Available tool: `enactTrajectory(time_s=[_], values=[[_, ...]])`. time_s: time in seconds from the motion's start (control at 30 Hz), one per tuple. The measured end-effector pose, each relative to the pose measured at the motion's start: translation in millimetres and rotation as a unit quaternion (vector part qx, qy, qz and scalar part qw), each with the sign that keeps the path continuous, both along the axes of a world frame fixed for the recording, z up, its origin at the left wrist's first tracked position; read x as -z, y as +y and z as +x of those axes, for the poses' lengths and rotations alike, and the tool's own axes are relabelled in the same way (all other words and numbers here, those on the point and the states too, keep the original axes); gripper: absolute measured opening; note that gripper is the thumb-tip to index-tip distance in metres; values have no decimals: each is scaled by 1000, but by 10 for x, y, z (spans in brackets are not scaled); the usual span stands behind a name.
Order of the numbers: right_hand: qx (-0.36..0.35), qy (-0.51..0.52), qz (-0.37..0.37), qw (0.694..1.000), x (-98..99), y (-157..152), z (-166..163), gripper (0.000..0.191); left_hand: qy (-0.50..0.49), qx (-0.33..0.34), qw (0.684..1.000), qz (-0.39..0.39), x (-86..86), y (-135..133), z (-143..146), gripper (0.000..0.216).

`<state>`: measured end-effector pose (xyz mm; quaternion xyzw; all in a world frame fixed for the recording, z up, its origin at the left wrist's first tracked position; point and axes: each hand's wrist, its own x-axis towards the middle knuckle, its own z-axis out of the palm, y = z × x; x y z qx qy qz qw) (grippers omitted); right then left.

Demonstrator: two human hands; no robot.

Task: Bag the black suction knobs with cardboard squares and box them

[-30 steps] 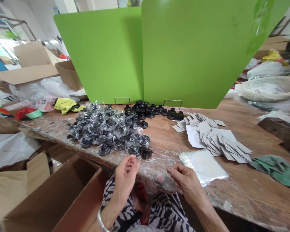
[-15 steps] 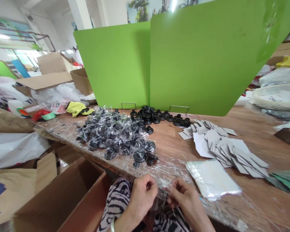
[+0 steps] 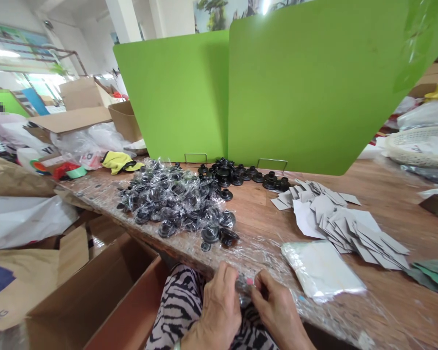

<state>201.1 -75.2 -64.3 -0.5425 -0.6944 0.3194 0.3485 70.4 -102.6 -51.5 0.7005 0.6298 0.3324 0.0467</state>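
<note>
My left hand and my right hand are close together at the near table edge. Both pinch a small piece of clear plastic with a pink spot, partly hidden by my fingers. Just beyond my left hand lies a heap of black stepped round parts in clear plastic bags. To the right of my right hand is a flat white plastic packet, and beyond it are scattered grey card squares. Loose black parts stand at the back.
The wooden table is partly covered in clear film. Green partition boards rise behind it. An open cardboard box sits below the near left edge. A green cloth lies right, and a woven basket stands beyond.
My hands have come together from apart and now pinch the clear plastic at the table edge. The view has shifted as my head moved; the objects on the table stay in place.
</note>
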Motion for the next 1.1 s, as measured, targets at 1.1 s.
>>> enactTrajectory(time_s=[1.1], values=[[-228,-245,369,867,-276,88,-328,33,-272,-24,923,-273,-226,392,-510,15]])
